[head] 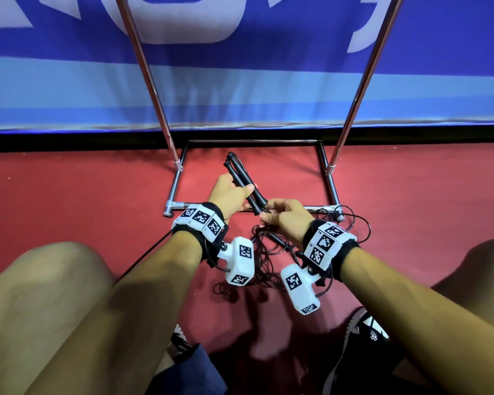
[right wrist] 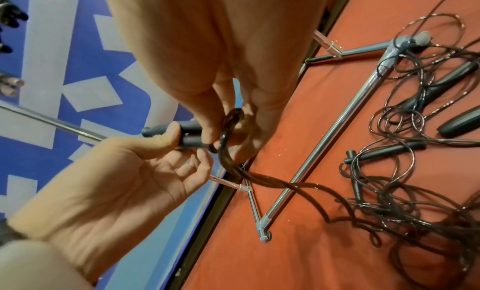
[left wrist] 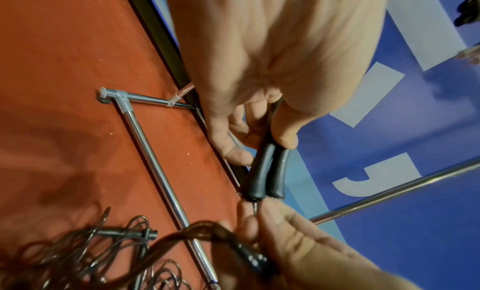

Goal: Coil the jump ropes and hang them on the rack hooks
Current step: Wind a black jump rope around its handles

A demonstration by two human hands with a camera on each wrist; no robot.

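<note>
My left hand (head: pixel 241 195) grips the two black handles (head: pixel 240 175) of one jump rope, side by side, just above the rack base. The handles' lower ends (left wrist: pixel 265 175) point toward my right hand (head: pixel 268 216), which pinches that rope's thin black cord (right wrist: pixel 228 130) bent into a loop right below the handles. From the loop the cord (right wrist: pixel 298 187) trails down to the floor. More jump ropes lie in a loose tangle (head: pixel 268 263) on the red floor beneath both wrists, with several black handles (right wrist: pixel 459 122) among the loops.
The chrome rack base (head: pixel 332 192) frames the floor ahead, and its two uprights (head: pixel 143 61) rise out of view; no hooks show. A blue banner wall (head: pixel 240 89) stands behind. My knees and shoes (head: pixel 362 337) flank the tangle.
</note>
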